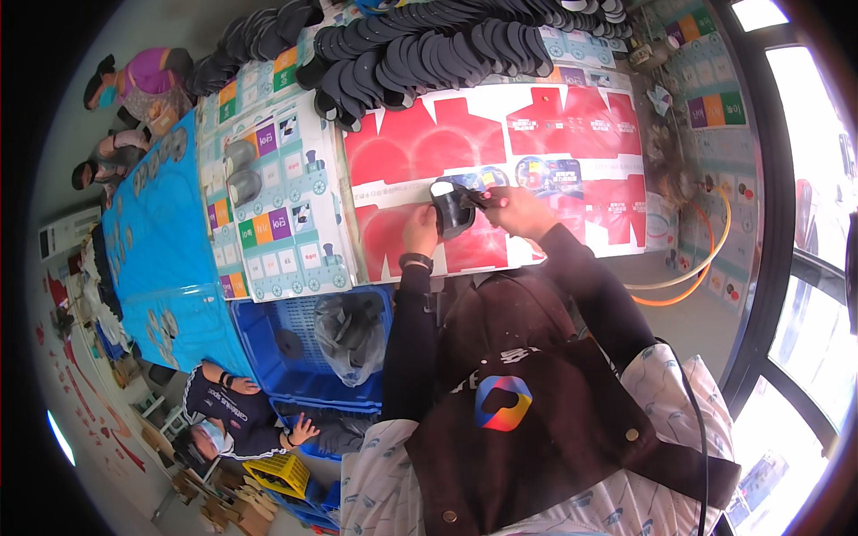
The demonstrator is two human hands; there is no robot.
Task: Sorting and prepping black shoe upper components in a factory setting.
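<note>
A black, glossy curved piece (455,211) with a pale patch at its upper left is held over the red printed sheet (402,147). My left hand (421,230) grips its left side, fingers closed. My right hand (521,213) is closed on a small dark tool (481,200) whose tip meets the piece's right side; its exact kind is too small to tell. Beyond the sheet, dark grey rounded pieces (429,62) like the held one lie overlapped in long rows.
Left of the sheet are printed train-pattern covering (286,223) and two clear round pieces (243,186). A blue crate (268,344) holds a plastic bag (350,335). A co-worker (228,411) sits lower left; others are by the blue table (165,259). Yellow and orange hoses (706,259) loop at right.
</note>
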